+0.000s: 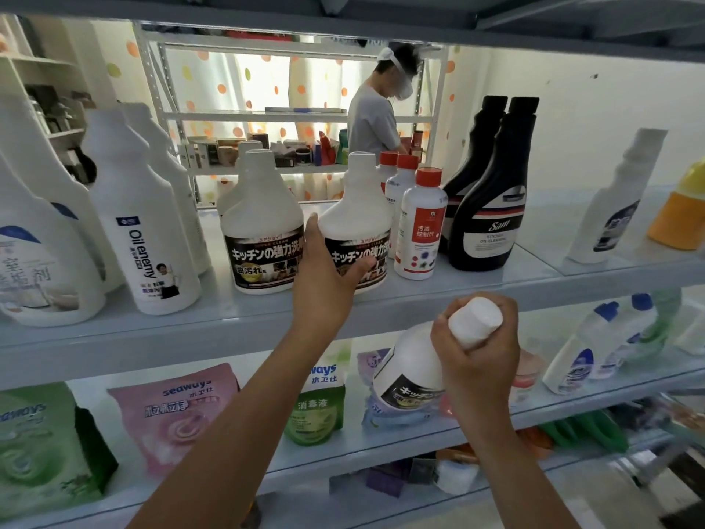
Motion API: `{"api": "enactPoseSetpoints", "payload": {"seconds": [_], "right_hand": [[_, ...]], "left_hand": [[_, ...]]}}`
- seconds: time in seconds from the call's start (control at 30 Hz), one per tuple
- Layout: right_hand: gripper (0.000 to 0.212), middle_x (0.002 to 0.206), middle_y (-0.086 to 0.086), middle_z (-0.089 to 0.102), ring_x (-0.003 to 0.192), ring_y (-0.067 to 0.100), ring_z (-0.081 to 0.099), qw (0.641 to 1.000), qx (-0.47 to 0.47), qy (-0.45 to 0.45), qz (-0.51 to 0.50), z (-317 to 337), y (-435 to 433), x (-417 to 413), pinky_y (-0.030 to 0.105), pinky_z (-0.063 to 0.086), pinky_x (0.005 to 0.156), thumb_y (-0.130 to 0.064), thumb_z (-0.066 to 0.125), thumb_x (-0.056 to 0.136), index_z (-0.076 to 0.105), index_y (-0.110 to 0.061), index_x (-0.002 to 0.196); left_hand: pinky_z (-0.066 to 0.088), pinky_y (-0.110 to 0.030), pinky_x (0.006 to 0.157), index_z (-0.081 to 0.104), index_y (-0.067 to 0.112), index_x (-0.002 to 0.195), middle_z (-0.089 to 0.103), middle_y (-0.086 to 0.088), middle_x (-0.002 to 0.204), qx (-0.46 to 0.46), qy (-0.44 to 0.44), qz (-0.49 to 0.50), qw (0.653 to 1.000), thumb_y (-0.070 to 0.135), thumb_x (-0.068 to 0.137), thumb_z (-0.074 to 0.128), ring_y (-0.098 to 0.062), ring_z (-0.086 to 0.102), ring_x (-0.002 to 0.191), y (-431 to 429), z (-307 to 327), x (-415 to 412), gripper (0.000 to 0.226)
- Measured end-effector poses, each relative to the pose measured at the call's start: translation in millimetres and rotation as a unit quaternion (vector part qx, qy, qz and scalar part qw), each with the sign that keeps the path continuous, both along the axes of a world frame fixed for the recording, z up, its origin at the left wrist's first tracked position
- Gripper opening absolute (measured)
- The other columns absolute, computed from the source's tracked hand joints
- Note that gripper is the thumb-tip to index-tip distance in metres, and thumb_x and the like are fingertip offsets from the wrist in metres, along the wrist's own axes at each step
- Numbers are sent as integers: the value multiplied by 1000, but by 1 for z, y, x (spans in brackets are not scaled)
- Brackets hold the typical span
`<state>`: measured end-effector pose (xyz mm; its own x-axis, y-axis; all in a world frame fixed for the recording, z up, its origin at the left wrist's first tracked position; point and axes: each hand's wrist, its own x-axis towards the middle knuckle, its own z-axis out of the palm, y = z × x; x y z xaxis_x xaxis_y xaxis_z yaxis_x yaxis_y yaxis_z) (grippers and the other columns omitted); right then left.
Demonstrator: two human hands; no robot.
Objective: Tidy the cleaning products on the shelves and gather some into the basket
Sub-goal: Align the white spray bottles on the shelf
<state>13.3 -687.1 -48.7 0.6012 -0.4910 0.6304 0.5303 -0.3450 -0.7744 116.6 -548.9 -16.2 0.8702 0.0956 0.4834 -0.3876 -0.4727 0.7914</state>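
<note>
Head cam is looking straight into the shelving. The person's left hand [324, 261] is wrapped round the front of the standing bottle [356, 223], a white one with a black label, near the front edge of the upper shelf [190, 330]. The thumb runs up its left side and the fingers curl across the label. Its twin bottle [259, 223] stands just to the left.

The right hand [477, 360] is fisted round the neck of the tilted bottle [410, 372], same black label. The white cap pokes out of the top of the fist. It's held in the air in front of the lower shelf [354, 448].

Right of the standing bottle are the red-capped bottles [421, 227], then the black bottles [492, 208]. Toward the left end is an "Oil enemy" bottle [141, 223]. A pink pouch [175, 414] sits on the lower shelf. Another person [372, 120] stands at a rack further back.
</note>
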Motion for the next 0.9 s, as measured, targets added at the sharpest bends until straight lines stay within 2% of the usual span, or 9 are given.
{"api": "enactPoseSetpoints", "payload": {"seconds": [0.2, 0.3, 0.37, 0.43, 0.63, 0.73, 0.83, 0.87, 0.9], "right_hand": [[32, 79, -17, 61, 74, 0, 58, 999, 18, 21, 18, -5, -8, -1, 7, 44, 67, -33, 64, 64, 44, -34, 89], [36, 79, -11, 60, 71, -3, 56, 998, 41, 39, 10, -7, -13, -7, 7, 44, 63, -16, 71, 72, 43, -33, 88], [36, 79, -12, 59, 70, -6, 55, 997, 63, 51, -14, -10, -16, -13, 6, 44, 61, -12, 74, 76, 45, -31, 87], [31, 79, -13, 58, 69, -5, 54, 993, 89, 68, -28, -19, -18, -18, 8, 43, 60, -21, 74, 72, 49, -24, 90], [28, 77, 1, 65, 74, 20, 62, 955, 174, 221, 96, -40, -23, -35, 42, 54, 66, -16, 79, 61, 57, -29, 70], [33, 63, 6, 60, 62, 22, 63, 860, 256, 238, 371, -42, -35, -39, 37, 54, 68, -7, 84, 54, 54, -16, 63], [28, 62, 2, 52, 59, 15, 57, 716, 380, 203, 549, -57, -35, -38, 32, 51, 78, -11, 72, 78, 44, -12, 72], [27, 63, 2, 53, 59, 14, 57, 706, 405, 194, 547, -63, -34, -36, 31, 51, 80, -9, 67, 83, 42, -12, 75], [23, 64, 3, 54, 59, 14, 57, 743, 400, 204, 496, -63, -38, -35, 32, 51, 82, -7, 62, 87, 42, -11, 76]], "left_hand": [[42, -36, 73, 39, 2, 131, 63, -17, 118, 133, 100, 93, 982, 51, 95, 46, -33, 59, 107, -7, 5, 1, 61], [45, -41, 87, 24, 8, 148, 50, -17, 139, 193, 42, 129, 972, 55, 95, 34, -31, 51, 122, -7, -16, -34, 72], [38, -37, 103, 19, 19, 152, 38, -10, 149, 148, -41, 26, 988, 63, 86, 38, -17, 36, 133, -8, -45, -80, 81], [34, -34, 109, 21, 33, 148, 38, -1, 149, 171, -16, -130, 977, 71, 73, 55, -5, 30, 132, -11, -80, -116, 91], [46, -17, 82, 44, 33, 130, 59, 18, 119, 133, 101, -201, 965, 63, 53, 77, -6, 57, 107, -9, -119, -136, 89], [51, -20, 88, 48, 37, 123, 66, 22, 114, -32, 268, -366, 891, 48, 51, 87, -3, 63, 107, 3, -123, -140, 82], [55, -31, 84, 59, 27, 118, 73, 6, 107, -164, 369, -430, 808, 50, 49, 90, -13, 69, 99, 0, -127, -153, 80], [56, -28, 79, 66, 24, 110, 74, 4, 101, -207, 397, -436, 781, 55, 44, 91, -12, 70, 93, -3, -130, -159, 78], [56, -26, 75, 73, 22, 100, 75, 4, 94, -257, 428, -440, 747, 58, 38, 91, -11, 71, 86, -6, -134, -166, 74]]}}
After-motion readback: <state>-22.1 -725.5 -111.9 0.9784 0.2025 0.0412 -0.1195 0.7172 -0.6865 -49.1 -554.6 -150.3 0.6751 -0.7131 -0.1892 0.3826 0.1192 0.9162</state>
